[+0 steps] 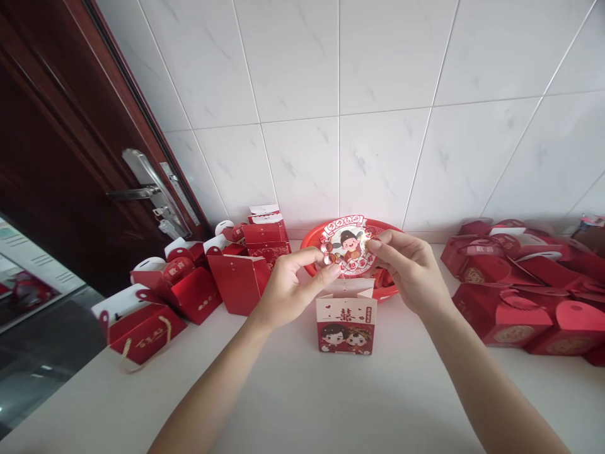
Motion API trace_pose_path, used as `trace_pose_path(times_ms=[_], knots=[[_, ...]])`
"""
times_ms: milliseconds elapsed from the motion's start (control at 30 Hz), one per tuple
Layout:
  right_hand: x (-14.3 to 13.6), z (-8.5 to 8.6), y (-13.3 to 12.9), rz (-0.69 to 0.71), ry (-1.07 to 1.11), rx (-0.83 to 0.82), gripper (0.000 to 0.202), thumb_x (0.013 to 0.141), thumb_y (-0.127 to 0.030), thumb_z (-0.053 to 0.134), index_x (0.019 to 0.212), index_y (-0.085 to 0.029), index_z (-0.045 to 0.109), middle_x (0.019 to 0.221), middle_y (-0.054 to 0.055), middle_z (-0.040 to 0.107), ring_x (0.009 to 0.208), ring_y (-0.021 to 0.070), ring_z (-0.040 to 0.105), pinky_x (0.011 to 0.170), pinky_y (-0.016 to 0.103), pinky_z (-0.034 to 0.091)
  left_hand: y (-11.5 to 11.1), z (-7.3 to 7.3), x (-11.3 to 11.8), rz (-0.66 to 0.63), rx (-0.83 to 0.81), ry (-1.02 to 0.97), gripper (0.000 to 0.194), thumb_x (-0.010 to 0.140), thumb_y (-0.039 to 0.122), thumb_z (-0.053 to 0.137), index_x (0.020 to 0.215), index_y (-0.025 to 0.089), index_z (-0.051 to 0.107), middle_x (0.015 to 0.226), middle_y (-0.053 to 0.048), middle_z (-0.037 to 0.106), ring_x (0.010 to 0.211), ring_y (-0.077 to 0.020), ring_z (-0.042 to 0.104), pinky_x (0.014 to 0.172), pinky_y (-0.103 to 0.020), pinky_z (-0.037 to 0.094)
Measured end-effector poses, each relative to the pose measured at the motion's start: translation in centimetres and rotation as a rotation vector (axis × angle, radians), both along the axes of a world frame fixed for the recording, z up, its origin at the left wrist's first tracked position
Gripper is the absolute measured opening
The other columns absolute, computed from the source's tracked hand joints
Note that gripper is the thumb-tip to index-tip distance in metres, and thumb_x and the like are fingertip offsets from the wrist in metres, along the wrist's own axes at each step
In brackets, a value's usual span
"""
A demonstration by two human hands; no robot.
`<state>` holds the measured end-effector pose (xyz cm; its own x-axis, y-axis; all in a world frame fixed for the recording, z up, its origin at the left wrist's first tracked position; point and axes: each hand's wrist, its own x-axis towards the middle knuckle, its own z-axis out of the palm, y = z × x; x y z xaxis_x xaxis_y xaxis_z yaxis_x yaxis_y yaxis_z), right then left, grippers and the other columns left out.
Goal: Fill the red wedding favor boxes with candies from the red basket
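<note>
Both hands are raised over the white table, in front of a red basket (312,238). Between them is a thin, shiny white-and-red piece printed with a cartoon figure (350,244). My left hand (297,280) pinches its left edge between thumb and forefinger. The fingers of my right hand (410,268) close on its right edge, where light glints. Whether it is a bag or a card I cannot tell. Just below stands an upright, open-topped red-and-cream gift box (346,328) with two cartoon faces. The piece and my hands partly hide the basket, which holds red items (382,277).
Red gift boxes, one with a rope handle (149,334), stand on the table's left. Tall red boxes (239,284) are beside them. More red boxes (501,309) crowd the right. A tiled wall (302,164) rises behind; a dark door (61,139) is at left.
</note>
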<state>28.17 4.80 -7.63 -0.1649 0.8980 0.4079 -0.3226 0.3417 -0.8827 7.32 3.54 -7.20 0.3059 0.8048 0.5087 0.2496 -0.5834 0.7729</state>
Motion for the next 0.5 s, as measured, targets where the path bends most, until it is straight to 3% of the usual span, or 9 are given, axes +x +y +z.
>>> trace_pose_path(times_ms=[300,500], knots=[[-0.05,0.47,-0.75,-0.061,-0.080,0.110,0.016,0.088,-0.035,0.076,0.081,-0.021,0.071,0.076,0.000,0.069,0.070,0.0119,0.063,0.065,0.022,0.051,0.05,0.02,-0.35,-0.033,-0.041,0.024,0.018,0.092,0.033,0.066,0.084,0.017,0.070,0.087,-0.004,0.070,0.085,-0.0196,0.062,0.082,-0.031,0.049],[0.41,0.07,-0.23,0.006,-0.040,-0.037,0.029,0.087,-0.039,0.077,0.071,-0.019,0.063,0.067,-0.002,0.061,0.058,0.0089,0.053,0.054,0.021,0.042,-0.15,0.38,-0.19,-0.068,0.041,0.053,0.020,0.093,0.030,0.064,0.078,0.017,0.066,0.079,-0.002,0.066,0.076,-0.0161,0.058,0.072,-0.029,0.046]])
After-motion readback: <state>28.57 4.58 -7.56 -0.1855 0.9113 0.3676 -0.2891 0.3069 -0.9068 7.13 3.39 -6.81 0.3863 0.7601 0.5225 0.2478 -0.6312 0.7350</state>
